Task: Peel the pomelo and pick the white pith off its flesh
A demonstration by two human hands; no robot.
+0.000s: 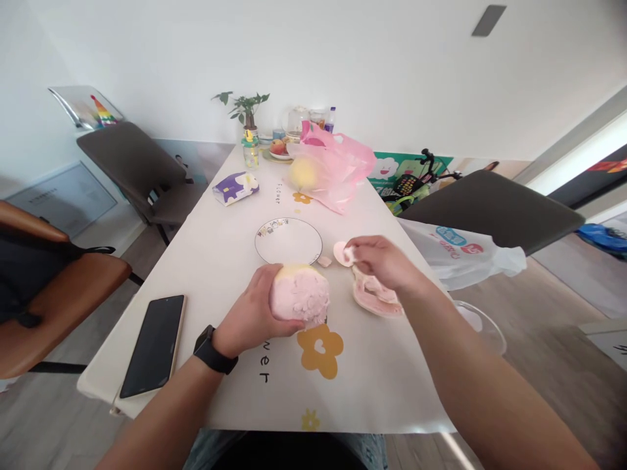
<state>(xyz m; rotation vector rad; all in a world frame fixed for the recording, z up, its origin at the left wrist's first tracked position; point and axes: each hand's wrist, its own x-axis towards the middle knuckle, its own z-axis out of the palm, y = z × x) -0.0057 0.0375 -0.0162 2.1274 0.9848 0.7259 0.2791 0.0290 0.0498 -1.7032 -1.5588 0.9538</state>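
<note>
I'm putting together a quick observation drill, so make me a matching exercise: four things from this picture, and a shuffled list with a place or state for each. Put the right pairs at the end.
Things
1. Phone
2. Plate
3. Large fruit
4. Curved pink peel

Places and states
A. Grasped in the left hand
B. Lying on the table, close to the right hand
C. Screen dark, lying near the table's left edge
D. Round and white, just beyond the left hand

Right pairs: 1-C, 2-D, 3-A, 4-B
</note>
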